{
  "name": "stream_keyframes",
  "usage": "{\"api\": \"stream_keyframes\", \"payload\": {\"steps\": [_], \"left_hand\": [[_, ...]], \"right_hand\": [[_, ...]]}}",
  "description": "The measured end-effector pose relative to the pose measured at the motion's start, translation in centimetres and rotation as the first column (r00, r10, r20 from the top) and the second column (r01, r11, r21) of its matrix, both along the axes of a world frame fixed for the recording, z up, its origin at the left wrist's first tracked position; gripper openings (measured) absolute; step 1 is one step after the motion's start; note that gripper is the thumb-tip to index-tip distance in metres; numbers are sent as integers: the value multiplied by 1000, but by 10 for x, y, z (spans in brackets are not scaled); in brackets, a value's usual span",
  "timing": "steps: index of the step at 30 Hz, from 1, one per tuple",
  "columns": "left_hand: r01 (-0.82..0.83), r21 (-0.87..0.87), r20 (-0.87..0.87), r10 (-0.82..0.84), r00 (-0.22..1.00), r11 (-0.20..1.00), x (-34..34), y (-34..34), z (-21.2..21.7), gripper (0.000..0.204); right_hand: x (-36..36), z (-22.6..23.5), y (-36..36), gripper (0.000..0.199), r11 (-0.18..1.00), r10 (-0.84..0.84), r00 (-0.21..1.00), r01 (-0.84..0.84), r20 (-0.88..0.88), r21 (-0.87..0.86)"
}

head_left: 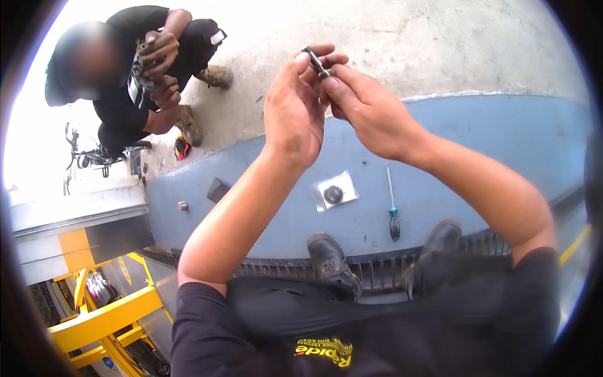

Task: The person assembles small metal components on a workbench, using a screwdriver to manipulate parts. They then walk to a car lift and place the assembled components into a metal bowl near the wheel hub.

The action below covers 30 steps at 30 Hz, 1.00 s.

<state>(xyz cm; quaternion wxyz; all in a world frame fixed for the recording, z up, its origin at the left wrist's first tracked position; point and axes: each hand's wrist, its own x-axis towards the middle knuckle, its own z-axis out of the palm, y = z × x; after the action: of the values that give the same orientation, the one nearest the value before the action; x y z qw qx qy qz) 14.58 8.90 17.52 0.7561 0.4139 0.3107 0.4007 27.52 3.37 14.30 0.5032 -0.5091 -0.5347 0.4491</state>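
Observation:
Out in front of me, both hands are raised over the floor and meet at a slim, shiny metal pin [316, 61]. My left hand [291, 110] has its thumb against the upper end, with its fingers curled behind. The thumb and fingers of my right hand [380, 116] pinch the lower end. Part of the pin is hidden by the fingers. Below the hands, a clear plastic bag [321, 203] lies flat with a round black part [333, 194] on or in it. To its right is a screwdriver [394, 217] with a blue and black handle.
A dark block [218, 190] and a small metal cylinder [183, 205] sit on the blue floor strip [282, 220] at left. Across from me a crouching person [141, 81] holds a metal mechanical part [139, 78]. A floor grate [377, 267] runs by my boots; a yellow frame [110, 320] stands lower left.

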Motion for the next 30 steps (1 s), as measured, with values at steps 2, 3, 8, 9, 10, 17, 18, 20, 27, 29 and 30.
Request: {"api": "stream_keyframes", "payload": {"steps": [2,3,8,9,10,17,18,20,27,29,30], "left_hand": [[-20,-13,93,21,995,1000,26,17,-1,37],[-36,-33,132,40,990,999,36,24,-3,36],[-101,-206,87,121,989,973,78,24,-30,35],[-101,-240,124,133,983,966,79,24,-39,35],[-100,-274,160,148,976,957,78,23,-50,35],[-18,-354,249,113,962,935,74,16,-78,26],[-10,-353,255,107,961,936,72,16,-78,25],[-8,-355,257,106,960,935,70,15,-77,23],[28,-359,281,80,957,933,65,12,-74,19],[56,-360,298,58,953,931,63,12,-76,18],[60,-362,295,53,954,930,64,10,-75,18]], "right_hand": [[10,2,20,37,991,-114,991,108,70,82],[11,-2,24,37,982,-165,982,154,96,112],[20,-37,16,31,904,-428,870,410,245,123],[23,-42,16,31,916,-400,856,387,329,105],[26,-46,15,31,927,-366,836,364,410,84],[34,-77,-1,25,922,-381,743,345,551,173],[33,-78,-2,24,920,-387,730,341,563,191],[32,-80,-3,23,915,-402,719,341,567,215],[28,-86,-7,23,901,-433,692,346,578,261],[28,-87,-11,22,900,-435,692,349,576,261],[28,-86,-13,22,901,-434,700,350,567,257]]}}
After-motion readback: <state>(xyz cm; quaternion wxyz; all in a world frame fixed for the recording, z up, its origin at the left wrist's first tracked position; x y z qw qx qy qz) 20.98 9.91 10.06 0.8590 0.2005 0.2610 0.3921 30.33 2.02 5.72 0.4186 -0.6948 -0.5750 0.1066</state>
